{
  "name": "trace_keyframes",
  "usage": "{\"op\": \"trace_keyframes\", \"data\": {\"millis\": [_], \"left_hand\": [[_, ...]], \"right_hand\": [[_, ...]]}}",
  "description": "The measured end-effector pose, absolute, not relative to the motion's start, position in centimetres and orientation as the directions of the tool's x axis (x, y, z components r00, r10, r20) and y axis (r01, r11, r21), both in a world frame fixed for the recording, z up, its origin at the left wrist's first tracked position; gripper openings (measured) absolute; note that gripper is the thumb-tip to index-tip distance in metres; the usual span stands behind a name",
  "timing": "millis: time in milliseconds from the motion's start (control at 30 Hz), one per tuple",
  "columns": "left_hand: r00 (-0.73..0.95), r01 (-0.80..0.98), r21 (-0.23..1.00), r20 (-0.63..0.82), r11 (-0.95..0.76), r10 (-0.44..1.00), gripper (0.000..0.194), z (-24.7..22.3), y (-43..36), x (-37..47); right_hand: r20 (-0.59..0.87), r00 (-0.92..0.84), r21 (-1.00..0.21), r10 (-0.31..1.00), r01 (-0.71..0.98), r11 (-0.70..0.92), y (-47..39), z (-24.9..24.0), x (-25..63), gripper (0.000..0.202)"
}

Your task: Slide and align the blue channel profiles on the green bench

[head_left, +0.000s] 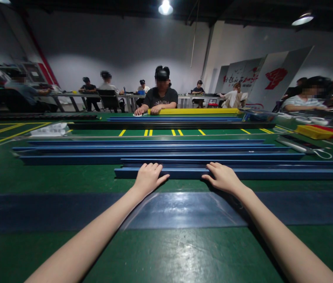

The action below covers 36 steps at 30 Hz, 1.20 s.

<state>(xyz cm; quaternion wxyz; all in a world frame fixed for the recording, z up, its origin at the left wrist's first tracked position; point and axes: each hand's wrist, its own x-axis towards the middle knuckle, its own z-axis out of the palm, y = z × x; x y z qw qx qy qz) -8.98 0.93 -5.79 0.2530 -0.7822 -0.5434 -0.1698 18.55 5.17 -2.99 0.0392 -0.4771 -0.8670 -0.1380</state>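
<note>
A long blue channel-shaped strip (181, 173) lies across the green table (66, 181). My left hand (149, 177) grips it near its left end, fingers over the top and thumb on the near side. Further right along the same strip, my right hand (220, 176) holds it in the same way, fingers curled over the edge. The undersides of both hands are hidden. Between my forearms and beneath them, a flat bluish transparent sheet (181, 210) lies on the table.
More blue strips (66, 159) lie just beyond, then a black strip (169, 125) and a yellow strip (196, 111). A phone (297, 142) with a white cable and a yellow tray (313, 132) are at the right. Across the table sits a person (162, 96); others sit further back.
</note>
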Motion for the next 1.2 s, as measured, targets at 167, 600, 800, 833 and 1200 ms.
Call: {"op": "trace_keyframes", "data": {"millis": [167,600,800,833,1200], "left_hand": [[0.353,0.936,-0.207,0.537,-0.286,0.766,0.040,-5.60,0.91,-8.96],[0.351,0.936,-0.193,0.538,-0.293,0.766,0.039,-5.60,0.85,-8.97],[0.349,0.937,-0.193,0.530,-0.291,0.773,0.039,-5.63,0.88,-8.94],[0.349,0.937,-0.192,0.527,-0.291,0.775,0.039,-5.61,0.87,-8.94],[0.347,0.938,-0.184,0.518,-0.294,0.782,0.039,-5.50,0.80,-8.92]], "right_hand": [[0.208,-0.547,0.203,0.811,0.835,0.511,5.18,-3.07,18.63,0.034],[0.205,-0.538,0.199,0.818,0.841,0.503,5.25,-3.19,18.62,0.035],[0.200,-0.538,0.193,0.819,0.841,0.505,5.10,-3.01,18.56,0.035],[0.199,-0.538,0.191,0.819,0.841,0.506,5.06,-2.95,18.54,0.035],[0.188,-0.532,0.178,0.826,0.845,0.504,5.08,-2.88,18.52,0.035]]}}
